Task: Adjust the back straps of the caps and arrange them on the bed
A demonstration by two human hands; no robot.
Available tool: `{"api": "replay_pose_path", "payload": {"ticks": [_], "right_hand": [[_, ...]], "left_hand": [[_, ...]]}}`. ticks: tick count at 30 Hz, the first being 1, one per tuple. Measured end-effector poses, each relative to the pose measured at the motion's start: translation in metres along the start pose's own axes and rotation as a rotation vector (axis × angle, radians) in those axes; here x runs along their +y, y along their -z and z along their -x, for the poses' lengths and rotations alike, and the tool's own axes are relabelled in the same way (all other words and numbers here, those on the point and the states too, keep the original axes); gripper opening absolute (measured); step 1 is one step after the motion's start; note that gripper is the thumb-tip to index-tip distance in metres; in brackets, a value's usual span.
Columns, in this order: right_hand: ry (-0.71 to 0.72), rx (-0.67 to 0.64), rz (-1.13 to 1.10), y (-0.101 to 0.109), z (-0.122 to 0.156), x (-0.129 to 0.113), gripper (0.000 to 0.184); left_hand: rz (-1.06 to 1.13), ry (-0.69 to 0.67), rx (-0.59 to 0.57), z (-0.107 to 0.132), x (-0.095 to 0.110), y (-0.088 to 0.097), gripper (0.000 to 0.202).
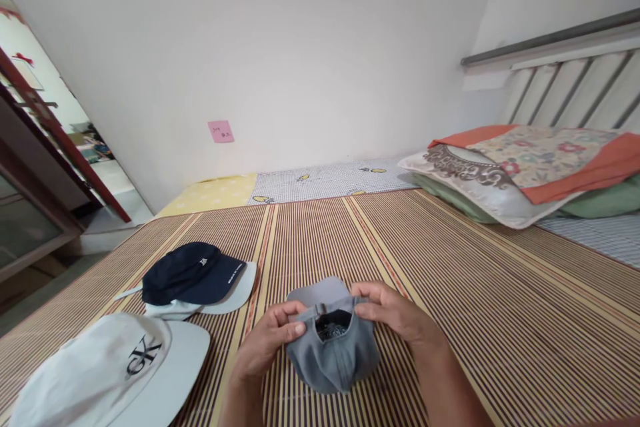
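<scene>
Left grip (270, 337) and right grip (393, 310) are nearly closed, thumbs and fingers pinching the rim of a soft gray cap (345, 360) at six o'clock, its rounded crown creased. Toward its ten o'clock, a navy cap (183, 273) lies on the striped, finely slatted mat (310, 233); toward nine, a white cap (95, 363) with a smooth, curved brim.

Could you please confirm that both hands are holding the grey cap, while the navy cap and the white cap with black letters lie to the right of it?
Not quite: the head view shows the navy cap and the white cap with black letters to the left of the grey cap, which the left hand and right hand are indeed holding.
</scene>
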State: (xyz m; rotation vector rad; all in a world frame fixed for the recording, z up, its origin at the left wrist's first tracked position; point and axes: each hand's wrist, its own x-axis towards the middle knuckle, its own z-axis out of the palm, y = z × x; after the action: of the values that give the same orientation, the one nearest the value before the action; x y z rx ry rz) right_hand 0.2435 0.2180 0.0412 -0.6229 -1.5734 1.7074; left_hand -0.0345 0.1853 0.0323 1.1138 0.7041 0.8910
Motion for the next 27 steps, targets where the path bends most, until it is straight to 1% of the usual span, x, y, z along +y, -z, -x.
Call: {"api": "replay_pose_path", "payload": {"ticks": [2, 4, 6, 8, 11, 14, 17, 20, 22, 24, 26, 27], "right_hand": [[0.055, 0.022, -0.083, -0.003, 0.003, -0.002, 0.039], [0.063, 0.013, -0.151, -0.006, 0.005, 0.000, 0.037], [0.041, -0.035, -0.213, -0.008, 0.005, 0.003, 0.037], [0.011, -0.086, -0.238, -0.010, 0.002, 0.004, 0.043], [-0.039, -0.134, -0.141, -0.011, -0.001, -0.002, 0.046], [-0.050, -0.147, -0.077, -0.013, -0.002, -0.006, 0.041], [0.038, -0.100, -0.185, -0.012, 0.001, -0.003, 0.038], [0.124, -0.089, -0.267, -0.008, 0.006, -0.001, 0.046], [0.090, -0.117, -0.227, -0.006, 0.009, -0.006, 0.048], [0.014, -0.163, -0.139, -0.006, 0.010, -0.014, 0.048], [-0.029, -0.193, -0.075, -0.008, 0.011, -0.020, 0.047], [-0.019, -0.189, -0.072, -0.010, 0.011, -0.022, 0.047]], "left_hand": [[-0.001, -0.001, -0.011, 0.001, -0.001, 0.002, 0.035], [0.061, -0.037, 0.008, 0.002, -0.002, 0.002, 0.035], [0.148, -0.075, 0.024, 0.002, -0.002, 0.000, 0.034], [0.217, -0.098, 0.029, 0.001, -0.001, -0.003, 0.030], [0.269, -0.121, 0.035, 0.001, 0.000, -0.004, 0.026], [0.292, -0.124, 0.031, 0.000, 0.000, -0.003, 0.024], [0.351, -0.152, 0.029, 0.001, -0.003, -0.002, 0.022], [0.476, -0.231, 0.082, 0.003, -0.009, 0.000, 0.022], [0.576, -0.278, 0.139, 0.004, -0.014, 0.002, 0.015], [0.665, -0.302, 0.178, 0.006, -0.017, 0.006, 0.009], [0.721, -0.310, 0.184, 0.008, -0.019, 0.011, 0.009], [0.731, -0.307, 0.175, 0.008, -0.020, 0.013, 0.010]]}}
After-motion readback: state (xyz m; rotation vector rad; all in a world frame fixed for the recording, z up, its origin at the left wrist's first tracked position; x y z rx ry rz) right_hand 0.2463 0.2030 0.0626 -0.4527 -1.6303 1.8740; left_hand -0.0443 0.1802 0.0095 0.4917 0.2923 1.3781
